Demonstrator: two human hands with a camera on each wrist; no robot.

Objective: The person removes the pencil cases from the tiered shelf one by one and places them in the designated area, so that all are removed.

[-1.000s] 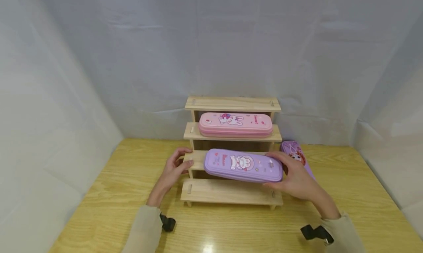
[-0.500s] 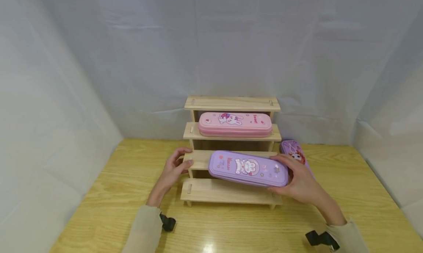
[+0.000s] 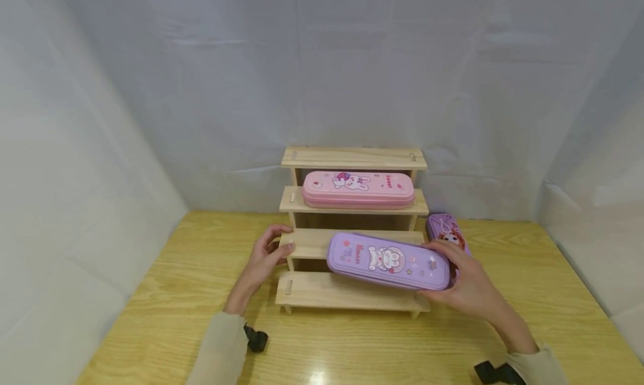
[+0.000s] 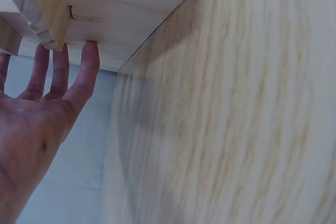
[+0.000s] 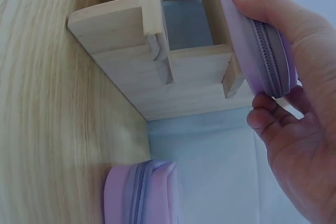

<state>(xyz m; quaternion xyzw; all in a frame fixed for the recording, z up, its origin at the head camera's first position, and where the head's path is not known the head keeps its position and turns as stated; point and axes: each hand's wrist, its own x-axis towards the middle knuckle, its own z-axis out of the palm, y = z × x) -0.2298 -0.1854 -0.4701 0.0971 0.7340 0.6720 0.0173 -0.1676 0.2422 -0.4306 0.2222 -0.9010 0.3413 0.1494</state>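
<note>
A purple pencil case (image 3: 387,261) with a rabbit picture is tilted over the lower tiers of a wooden stepped stand (image 3: 352,291). The right hand (image 3: 470,287) grips its right end, with the thumb on the near side and fingers on the far side. In the right wrist view, the hand (image 5: 310,98) holds the case (image 5: 244,40) along its zipped sides. At the stand's left end, the left hand (image 3: 259,262) holds the end of the second tier from the bottom. In the left wrist view, the fingertips (image 4: 89,51) touch the stand's side.
A pink pencil case (image 3: 358,189) lies on the second tier from the top. Another purple case (image 3: 446,228) lies on the table (image 3: 332,346) beyond the stand's right side. A pale cloth backdrop (image 3: 352,66) surrounds the table behind and at both sides.
The right hand has moved the held purple case to the right and toward the near edge, its right end now lower in view. The left hand and stand have stayed put.
</note>
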